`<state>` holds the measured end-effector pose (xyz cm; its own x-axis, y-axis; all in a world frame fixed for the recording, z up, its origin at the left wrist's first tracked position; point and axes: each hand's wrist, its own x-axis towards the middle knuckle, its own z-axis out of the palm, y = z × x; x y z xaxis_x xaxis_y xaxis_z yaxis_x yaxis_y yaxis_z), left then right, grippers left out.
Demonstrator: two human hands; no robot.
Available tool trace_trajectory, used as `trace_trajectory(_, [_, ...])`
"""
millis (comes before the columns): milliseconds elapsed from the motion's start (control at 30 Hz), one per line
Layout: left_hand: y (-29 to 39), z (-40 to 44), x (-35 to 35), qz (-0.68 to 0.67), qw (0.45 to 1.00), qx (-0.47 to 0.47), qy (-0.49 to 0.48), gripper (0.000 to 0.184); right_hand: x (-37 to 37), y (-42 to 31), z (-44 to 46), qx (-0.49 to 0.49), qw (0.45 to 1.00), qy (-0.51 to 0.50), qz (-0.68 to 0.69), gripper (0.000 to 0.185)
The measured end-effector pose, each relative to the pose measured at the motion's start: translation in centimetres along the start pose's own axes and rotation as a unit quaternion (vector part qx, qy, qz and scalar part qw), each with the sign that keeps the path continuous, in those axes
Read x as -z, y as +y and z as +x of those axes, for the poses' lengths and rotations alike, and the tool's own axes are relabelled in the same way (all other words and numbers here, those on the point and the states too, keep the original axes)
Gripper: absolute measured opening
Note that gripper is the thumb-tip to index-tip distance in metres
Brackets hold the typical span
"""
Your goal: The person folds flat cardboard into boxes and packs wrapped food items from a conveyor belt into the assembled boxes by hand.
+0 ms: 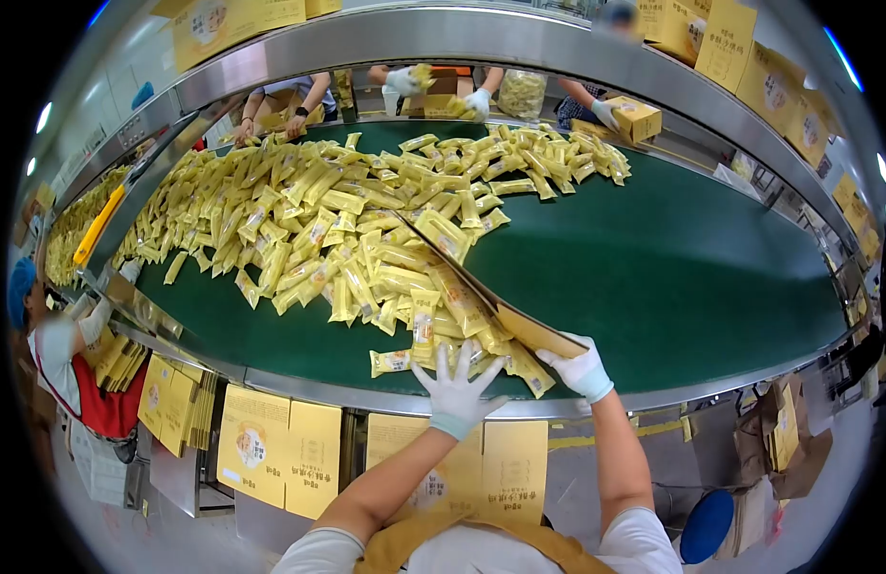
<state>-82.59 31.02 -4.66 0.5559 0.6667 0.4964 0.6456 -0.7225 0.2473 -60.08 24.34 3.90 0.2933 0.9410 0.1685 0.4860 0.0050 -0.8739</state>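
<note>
My right hand [579, 368], in a white glove, grips the near end of a long flat cardboard sheet [534, 332]. The sheet stands on edge across the green belt, against the right side of a heap of yellow wrapped snack packets [357, 230]. My left hand [457, 386], also gloved, has its fingers spread against the packets at the belt's near edge. One packet [390, 363] lies just left of those fingers, and another packet [531, 368] lies between my two hands. The heap partly hides the sheet's far lower edge.
The green conveyor belt [653, 258] has a metal rim. Flat yellow cartons [261, 450] hang below its near side. Across the belt, gloved co-worker hands [478, 103] handle packets and a yellow box [636, 120]. A co-worker in a red apron [106, 402] is at left; a blue stool [707, 526] stands behind right.
</note>
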Motion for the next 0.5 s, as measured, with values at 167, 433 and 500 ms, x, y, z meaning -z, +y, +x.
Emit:
trace_trajectory(167, [-0.6, -1.7, 0.4, -0.026, 0.999, 0.014, 0.013, 0.069, -2.5, -2.2, -3.0, 0.036, 0.996, 0.072, -0.03, 0.028])
trace_trajectory(433, [-1.4, -4.1, 0.7, -0.001, 0.991, -0.13, 0.016, 0.062, -5.7, -0.4, -10.6, 0.007, 0.927, 0.375, 0.01, 0.022])
trace_trajectory(500, [-0.2, -3.6, 1.5, 0.001, 0.993, -0.118, -0.021, 0.061, -6.8, -1.7, -12.1, -0.034, 0.913, 0.407, 0.025, 0.025])
